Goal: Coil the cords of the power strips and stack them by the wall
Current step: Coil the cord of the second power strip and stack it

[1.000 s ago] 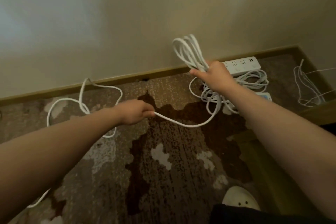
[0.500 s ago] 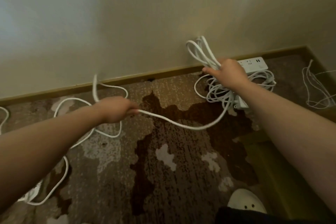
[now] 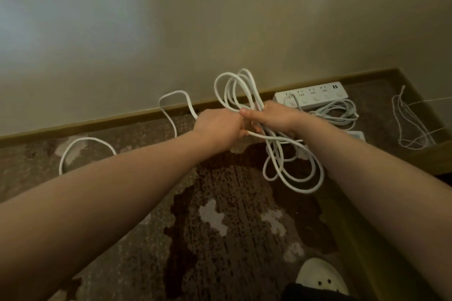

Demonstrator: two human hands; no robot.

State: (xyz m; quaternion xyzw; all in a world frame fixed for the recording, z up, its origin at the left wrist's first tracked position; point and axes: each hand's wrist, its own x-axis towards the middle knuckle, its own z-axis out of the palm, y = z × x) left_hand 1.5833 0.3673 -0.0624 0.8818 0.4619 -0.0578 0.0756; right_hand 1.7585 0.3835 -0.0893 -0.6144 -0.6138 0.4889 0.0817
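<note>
My right hand point(image 3: 276, 116) grips a bundle of white cord loops point(image 3: 236, 90) that stand up above my fist and hang down below it to the carpet. My left hand point(image 3: 219, 126) is pressed against the right one, closed on the loose run of the same cord point(image 3: 175, 102), which trails away left in curves across the floor. A white power strip point(image 3: 315, 96) lies on top of its coiled cord point(image 3: 337, 115) by the baseboard, just behind my right hand. The corner of another strip point(image 3: 355, 135) shows under my right forearm.
The beige wall and wooden baseboard point(image 3: 102, 123) run across the back. A thin white wire point(image 3: 411, 124) lies tangled at the far right beside a wooden edge point(image 3: 430, 156). Patterned brown carpet covers the floor. A white shoe point(image 3: 320, 276) is at the bottom right.
My left hand has swept right along the cord to meet my right hand, bringing a new loop to the bundle. The slack that sagged between the hands is gone.
</note>
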